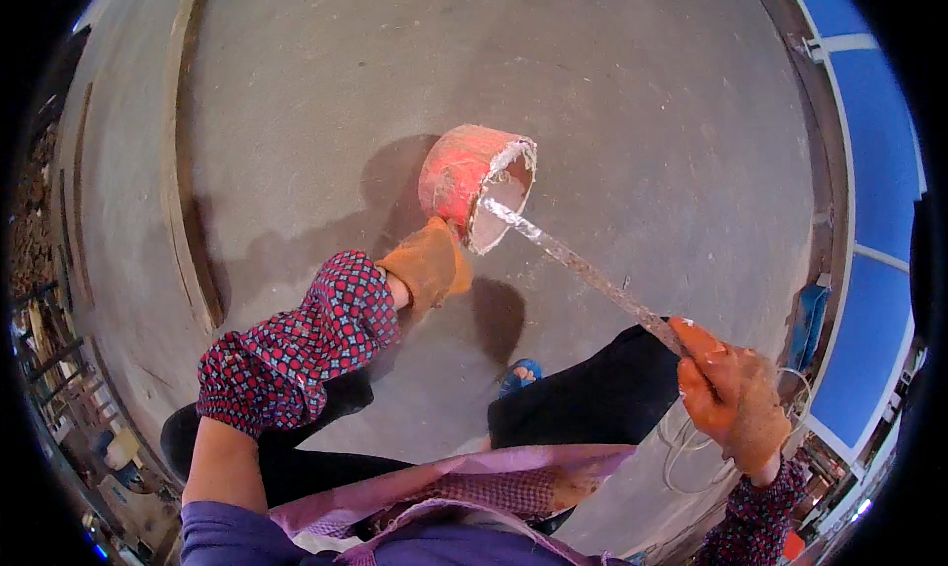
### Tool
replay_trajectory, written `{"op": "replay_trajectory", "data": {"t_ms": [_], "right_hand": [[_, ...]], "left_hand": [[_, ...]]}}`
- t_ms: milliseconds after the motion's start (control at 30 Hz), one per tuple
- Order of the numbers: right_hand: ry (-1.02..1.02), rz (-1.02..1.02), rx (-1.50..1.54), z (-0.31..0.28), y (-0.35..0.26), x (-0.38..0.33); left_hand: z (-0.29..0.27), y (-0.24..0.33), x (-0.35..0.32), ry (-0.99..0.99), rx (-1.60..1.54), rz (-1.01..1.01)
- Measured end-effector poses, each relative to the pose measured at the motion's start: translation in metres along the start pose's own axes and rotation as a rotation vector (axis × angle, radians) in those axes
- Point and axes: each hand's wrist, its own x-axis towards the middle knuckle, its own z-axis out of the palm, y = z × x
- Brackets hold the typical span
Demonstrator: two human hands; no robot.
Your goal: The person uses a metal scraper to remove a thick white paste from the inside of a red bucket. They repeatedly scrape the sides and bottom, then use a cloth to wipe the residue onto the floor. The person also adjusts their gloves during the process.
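Observation:
My left hand, in a worn orange glove, grips the near side of a red tub. Its fingers are partly hidden behind the tub. The tub is tipped so its mouth faces right, and a whitish crust coats its ragged rim and inside. My right hand, in a stained orange rubber glove, is closed around the near end of a long rough stick. White, wet-looking material covers the stick's far end, which reaches into the tub's mouth.
A grey floor spreads around me. On the left lies a long wooden board. Blue panels in a pale frame line the right side, with a coiled pale hose near them. My blue sandal shows below the tub.

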Motion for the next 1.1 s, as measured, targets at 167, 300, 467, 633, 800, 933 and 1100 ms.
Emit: {"op": "replay_trajectory", "data": {"t_ms": [167,300,467,633,800,933,1100], "right_hand": [[-0.015,-0.002,0.011,0.004,0.004,0.006],[-0.053,-0.017,-0.14,-0.003,-0.004,0.007],[-0.136,-0.024,-0.479,-0.01,-0.013,0.008],[-0.185,-0.073,-0.694,-0.034,-0.032,0.013],[-0.283,-0.111,-0.85,-0.056,-0.058,0.011],[-0.345,-0.085,-0.764,-0.065,-0.07,0.02],[-0.223,-0.149,-0.668,-0.056,-0.06,0.027]], "left_hand": [[0.008,-0.003,0.001,0.058,-0.087,0.02],[0.02,-0.008,0.002,0.096,-0.228,0.0],[0.006,0.035,-0.007,0.005,-0.896,-0.332],[0.066,0.037,0.034,-0.098,-1.18,-0.456],[0.085,0.071,0.038,-0.181,-1.163,-0.543],[0.091,0.1,0.039,-0.172,-1.188,-0.533],[0.086,0.11,0.04,-0.092,-1.203,-0.54]]}}
